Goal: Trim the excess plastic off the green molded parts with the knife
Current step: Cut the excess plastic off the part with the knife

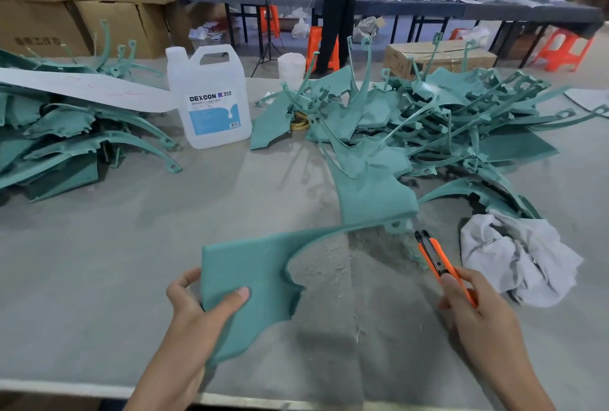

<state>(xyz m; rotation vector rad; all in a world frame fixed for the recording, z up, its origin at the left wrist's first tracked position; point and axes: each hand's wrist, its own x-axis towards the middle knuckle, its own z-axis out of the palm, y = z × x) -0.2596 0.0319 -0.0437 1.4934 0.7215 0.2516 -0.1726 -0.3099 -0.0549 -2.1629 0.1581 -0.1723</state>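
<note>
the left hand point(201, 308) pinches a green molded part point(260, 275), the right hand point(474, 308) grips an orange knife point(435, 257) near its thin arm; the springy arm could flex, letting the blade skid

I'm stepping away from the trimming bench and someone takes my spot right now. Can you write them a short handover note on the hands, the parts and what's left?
Left hand: grips the near corner of a flat green molded plastic part, lifted over the grey table.
Right hand: grips the orange utility knife, blade end pointing at the part's thin curved arm.
Other parts: a right heap of green parts and a left heap of green parts. I cannot tell which is trimmed.
Done: unclear for the held part.
Left: trim this part, then likely more from a heap.
</note>
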